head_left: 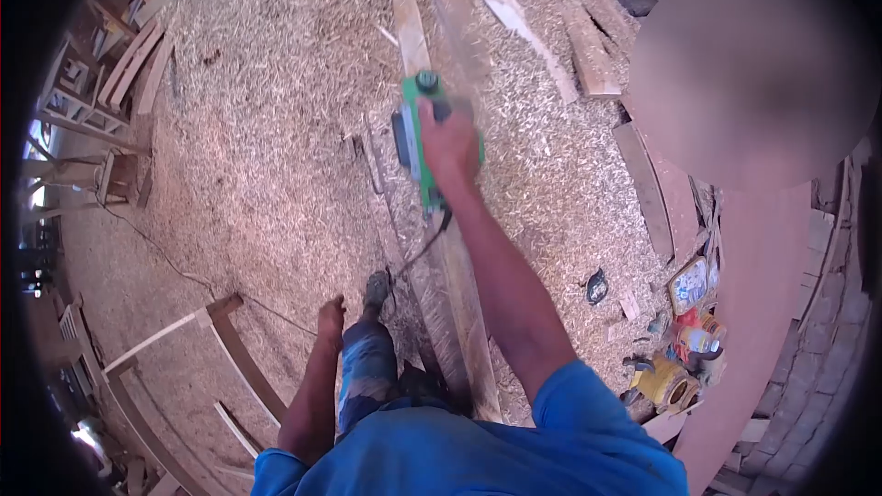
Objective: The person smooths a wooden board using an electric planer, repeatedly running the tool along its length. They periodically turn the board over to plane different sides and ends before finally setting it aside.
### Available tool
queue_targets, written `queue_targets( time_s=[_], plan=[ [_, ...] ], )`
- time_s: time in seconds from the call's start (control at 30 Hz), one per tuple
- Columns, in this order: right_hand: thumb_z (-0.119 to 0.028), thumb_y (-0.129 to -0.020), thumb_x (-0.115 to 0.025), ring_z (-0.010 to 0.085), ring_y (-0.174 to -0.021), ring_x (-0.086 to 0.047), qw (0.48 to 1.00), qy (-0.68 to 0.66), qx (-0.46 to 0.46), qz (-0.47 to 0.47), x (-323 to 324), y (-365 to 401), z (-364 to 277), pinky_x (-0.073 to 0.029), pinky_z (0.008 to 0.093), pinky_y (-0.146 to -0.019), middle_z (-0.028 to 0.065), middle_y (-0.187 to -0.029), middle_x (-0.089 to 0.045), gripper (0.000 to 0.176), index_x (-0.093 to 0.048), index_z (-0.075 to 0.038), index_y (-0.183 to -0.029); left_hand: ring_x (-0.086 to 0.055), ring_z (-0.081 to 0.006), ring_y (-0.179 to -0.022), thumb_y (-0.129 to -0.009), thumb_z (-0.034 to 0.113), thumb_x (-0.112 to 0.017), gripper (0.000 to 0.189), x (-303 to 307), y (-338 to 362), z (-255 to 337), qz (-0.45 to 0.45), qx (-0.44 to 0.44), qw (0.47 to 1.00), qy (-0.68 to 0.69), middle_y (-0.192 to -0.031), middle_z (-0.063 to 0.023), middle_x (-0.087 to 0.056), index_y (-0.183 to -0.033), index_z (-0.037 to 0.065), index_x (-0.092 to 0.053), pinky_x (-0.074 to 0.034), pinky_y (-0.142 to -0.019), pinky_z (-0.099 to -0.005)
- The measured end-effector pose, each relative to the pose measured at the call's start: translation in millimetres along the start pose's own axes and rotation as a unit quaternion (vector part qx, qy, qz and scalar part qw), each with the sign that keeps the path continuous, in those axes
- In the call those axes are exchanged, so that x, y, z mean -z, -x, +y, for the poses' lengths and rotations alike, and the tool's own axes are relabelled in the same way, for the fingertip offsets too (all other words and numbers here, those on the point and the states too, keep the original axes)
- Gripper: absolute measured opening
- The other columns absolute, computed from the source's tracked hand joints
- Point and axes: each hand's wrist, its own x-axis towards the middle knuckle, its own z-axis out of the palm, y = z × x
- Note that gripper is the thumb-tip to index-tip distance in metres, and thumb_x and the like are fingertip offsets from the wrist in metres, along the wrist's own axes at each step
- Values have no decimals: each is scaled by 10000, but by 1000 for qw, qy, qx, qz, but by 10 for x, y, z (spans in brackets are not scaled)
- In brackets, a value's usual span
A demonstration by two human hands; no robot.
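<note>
My right hand point(450, 142) is wrapped round the handle of a green electric planer point(425, 174). The planer rests on a long wooden board point(464, 285) that runs from near my body to the top centre. Wood shavings blur in the air at the planer's upper right. My left hand point(332, 316) hangs low beside my left leg, away from the board; its fingers look partly curled, and whether they hold anything is too small to tell. A dark cable point(430, 246) leaves the planer's rear end.
Shavings point(266, 156) cover the floor. A wooden frame point(243, 358) lies at lower left, with a cable point(175, 268) near it. Planks point(593, 64) lie at upper right. A yellow tool point(661, 382) and small items sit at lower right. My shoe point(377, 287) is beside the board.
</note>
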Motion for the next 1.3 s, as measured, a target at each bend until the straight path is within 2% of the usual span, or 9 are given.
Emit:
queue_targets(
  time_s=[0.07,0.1,0.17,0.23,0.5,0.53,0.57,0.73,1.3],
  plan=[
    [-559,-963,-699,476,-1058,-732,999,-5,47,23,-282,-429,32,-576,524,-902,298,-1155,-745,621,-725,13,-1204,-613,-246,-1000,-1004,407,-624,428,-67,-459,65,46,-90,995,-1,-1145,-157,-705,-1185,36,-740,-478,-837,-451],
    [-555,-959,-702,472,-1050,-734,999,2,48,25,-349,-529,4,-574,521,-902,294,-1143,-749,603,-738,5,-1178,-636,-307,-1140,-1012,415,-603,457,-186,-340,292,52,-129,990,-18,-1187,-203,-712,-1139,4,-757,-475,-962,-460],
    [-553,-954,-704,464,-1034,-737,999,-1,37,1,-286,-466,-63,-571,516,-905,287,-1117,-755,584,-756,-2,-1141,-573,-415,-1322,-1039,433,-543,558,-423,-542,583,42,-253,963,-80,-1377,-245,-651,-1333,-23,-671,-432,-1103,-508],
    [-557,-954,-703,458,-1018,-740,999,-17,1,-49,-52,-170,30,-567,512,-909,280,-1087,-760,581,-767,-3,-1118,-358,-413,-1554,-1007,465,-623,814,-760,186,1295,-15,-174,984,13,-1672,-262,-392,-1629,-1,-381,-312,-1251,-495],
    [-355,-993,-756,322,-949,-755,999,10,-43,-24,1133,2976,1873,-576,425,-840,171,-1032,-766,384,-713,-59,-1235,-320,-506,-1540,-852,497,-859,1306,-1871,177,1788,-242,-140,960,27,-1717,-326,-201,-1697,12,10,-300,-1255,-579],
    [-342,-981,-774,295,-938,-755,994,64,-78,-31,1366,3501,2068,-576,416,-829,163,-1032,-767,390,-712,-50,-1232,-346,-508,-1523,-840,466,-883,1338,-1932,201,1696,-190,-167,967,21,-1702,-336,-215,-1684,14,52,-323,-1244,-576],
    [-427,-949,-790,457,-903,-746,998,-38,-53,-18,1628,4009,2167,-582,504,-766,236,-967,-752,491,-653,-33,-1206,-372,-509,-1507,-828,435,-907,1374,-1997,243,1620,-138,-196,971,14,-1688,-346,-228,-1671,16,94,-347,-1233,-574],
    [-330,-900,-866,435,-772,-740,994,-25,-109,7,2129,5490,2882,-576,483,-671,203,-848,-735,433,-656,-20,-1119,-552,-441,-1378,-801,401,-942,1439,-2013,193,1590,-119,-264,957,25,-1645,-338,-303,-1668,4,136,-502,-1129,-498],
    [-518,-952,-755,513,-710,-709,999,-2,-46,7,1150,2962,1730,-565,588,-637,291,-741,-700,533,-650,1,-1017,-373,-442,-1517,-959,477,-780,1385,-1933,224,1528,-168,-245,955,24,-1712,-288,-208,-1575,58,387,-295,-1263,-559]
  ],
)
